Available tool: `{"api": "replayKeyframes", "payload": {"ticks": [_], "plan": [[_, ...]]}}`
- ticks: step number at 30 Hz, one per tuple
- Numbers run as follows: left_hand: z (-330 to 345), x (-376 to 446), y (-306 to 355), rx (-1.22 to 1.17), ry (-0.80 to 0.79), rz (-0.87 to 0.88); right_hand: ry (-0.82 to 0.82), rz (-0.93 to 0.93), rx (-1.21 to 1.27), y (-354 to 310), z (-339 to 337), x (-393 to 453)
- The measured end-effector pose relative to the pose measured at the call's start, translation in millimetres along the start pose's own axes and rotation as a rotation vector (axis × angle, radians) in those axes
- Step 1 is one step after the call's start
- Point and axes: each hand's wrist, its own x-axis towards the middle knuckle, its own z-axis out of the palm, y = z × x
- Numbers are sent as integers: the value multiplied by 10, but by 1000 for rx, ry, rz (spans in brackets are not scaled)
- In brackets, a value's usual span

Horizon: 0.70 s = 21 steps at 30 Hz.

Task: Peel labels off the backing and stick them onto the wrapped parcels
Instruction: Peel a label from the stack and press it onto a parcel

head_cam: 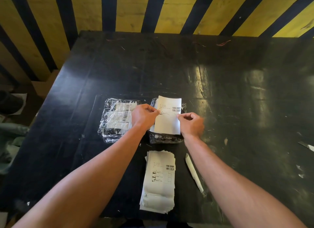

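Left hand and right hand, each pinching 1 label above a wrapped parcel. Second parcel just left. Label stack nearer on black counter.

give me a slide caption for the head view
Both hands pinch a label over a wrapped parcel.

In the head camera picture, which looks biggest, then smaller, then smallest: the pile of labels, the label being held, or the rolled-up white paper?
1. Pile of labels, though it lies nearer the camera, which may flatter it.
2. Held label.
3. Rolled-up white paper, clearly thinnest.
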Motion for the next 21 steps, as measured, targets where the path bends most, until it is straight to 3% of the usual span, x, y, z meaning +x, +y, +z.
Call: {"api": "replayKeyframes", "payload": {"ticks": [15,19,21], "plan": [[72,104,-77,124,10,31,50,-64,-203,31,102,76],[71,47,-102,313,92,155,63,-82,-210,17,79,94],[57,19,-163,419,110,325,82,-123,-219,57,42,117]]}}
